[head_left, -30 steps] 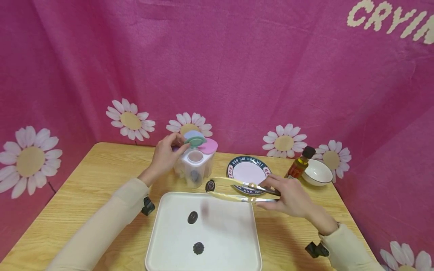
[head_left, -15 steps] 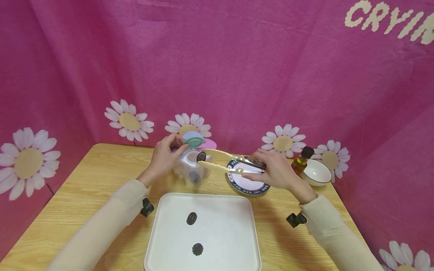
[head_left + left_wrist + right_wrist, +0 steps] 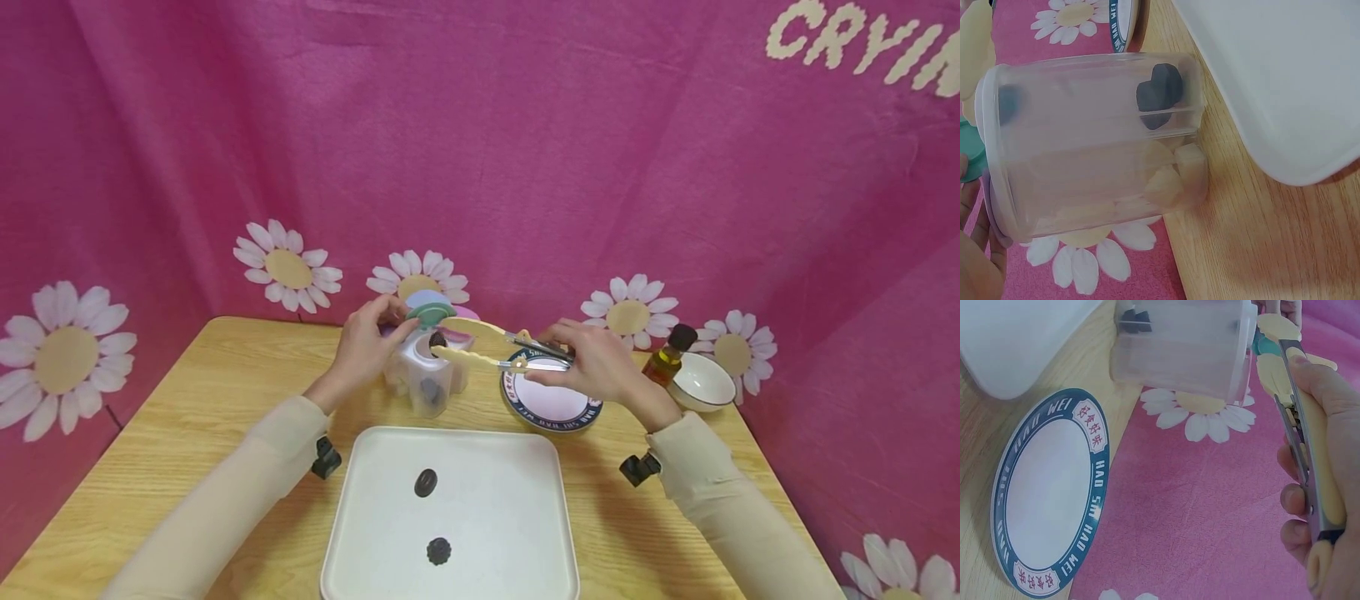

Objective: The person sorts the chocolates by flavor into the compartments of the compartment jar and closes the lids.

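Note:
My left hand [image 3: 365,346] pinches the raised green lid [image 3: 431,314] of a clear divided storage container [image 3: 426,379]. In my right hand [image 3: 596,357] I hold tongs [image 3: 472,360] with cream-coloured tips, which sit spread at the container's round opening. A dark chocolate [image 3: 437,340] is in that opening; through the wall in the left wrist view it appears as a dark blur [image 3: 1009,105] just inside the mouth. Dark chocolates [image 3: 1159,95] lie at the bottom of one compartment, and pale pieces [image 3: 1166,181] fill the base of another.
A white tray [image 3: 495,517] in front bears an oval chocolate [image 3: 425,482] and a scalloped chocolate [image 3: 438,550]. Behind and to the right are a patterned-rim plate [image 3: 555,424], a dark-capped bottle [image 3: 663,360] and a white bowl [image 3: 703,385]. A pink cloth hangs behind the table.
My right hand has carried the tongs and chocolate up and left to the container. The tong tips have spread, and the chocolate has dropped into the opening. My left hand stays on the lid.

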A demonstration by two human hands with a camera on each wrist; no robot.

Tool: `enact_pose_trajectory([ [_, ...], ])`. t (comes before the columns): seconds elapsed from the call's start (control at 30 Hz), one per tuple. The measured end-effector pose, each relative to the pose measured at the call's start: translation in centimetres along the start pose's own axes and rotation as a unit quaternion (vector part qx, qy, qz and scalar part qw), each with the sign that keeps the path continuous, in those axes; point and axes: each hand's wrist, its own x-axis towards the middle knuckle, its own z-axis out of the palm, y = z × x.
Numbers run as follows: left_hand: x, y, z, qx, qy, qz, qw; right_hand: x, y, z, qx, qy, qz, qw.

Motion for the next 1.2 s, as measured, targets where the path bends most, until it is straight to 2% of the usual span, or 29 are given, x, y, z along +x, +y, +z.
enact_pose_trajectory([
  [0.27, 0.0, 0.1, 0.0, -0.001, -0.001, -0.005, 1.0, -1.2, -0.1, -0.5, 0.004, -0.002, -0.011, 1.0],
  [0.57, 0.1, 0.0, 0.0, -0.002, -0.004, -0.001, 1.0, -4.9, -1.1, -0.3, -0.02, -0.027, -0.034, 0.999],
  [0.8, 0.1, 0.0, 0.1, -0.003, -0.003, -0.005, 1.0, -7.3, -2.1, 1.6, -0.019, -0.076, -0.031, 0.996],
  [1.03, 0.0, 0.1, -0.1, -0.006, -0.002, -0.009, 0.9999, -8.4, -3.0, 4.2, 0.0, -0.12, -0.03, 0.992],
  [1.2, 0.0, 0.0, 0.0, -0.003, 0.0, -0.004, 1.0, -9.2, -3.4, 5.6, 0.007, -0.123, -0.044, 0.991],
])
